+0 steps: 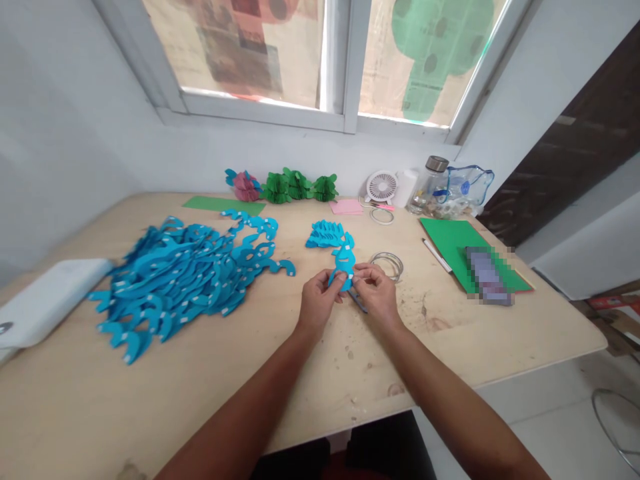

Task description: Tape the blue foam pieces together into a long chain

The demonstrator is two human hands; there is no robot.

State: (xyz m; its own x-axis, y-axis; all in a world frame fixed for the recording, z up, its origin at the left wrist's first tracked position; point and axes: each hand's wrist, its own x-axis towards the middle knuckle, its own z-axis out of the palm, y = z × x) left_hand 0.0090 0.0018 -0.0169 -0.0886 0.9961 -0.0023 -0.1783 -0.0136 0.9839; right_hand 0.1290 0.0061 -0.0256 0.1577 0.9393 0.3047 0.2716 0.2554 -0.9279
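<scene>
Between both hands is a curved blue paper piece (343, 275) with small white patches, at the near end of a folded blue paper chain (326, 235). My left hand (320, 293) pinches its left side with thumb and fingers. From the right, my right hand (374, 290) pinches the same piece near a white patch. A thin dark tool (358, 301) lies partly under my right hand; its kind is hidden. Left of my hands spreads a large heap of blue paper pieces (195, 267), many bearing white patches.
Metal rings (387, 265) lie right of my hands. Green sheets (445, 247) carry a blurred phone-like object (487, 275). Along the wall stand green paper figures (297, 185), a pink one (246, 186), a small fan (382, 187) and a bottle (429, 183). A white case (53, 300) sits at left.
</scene>
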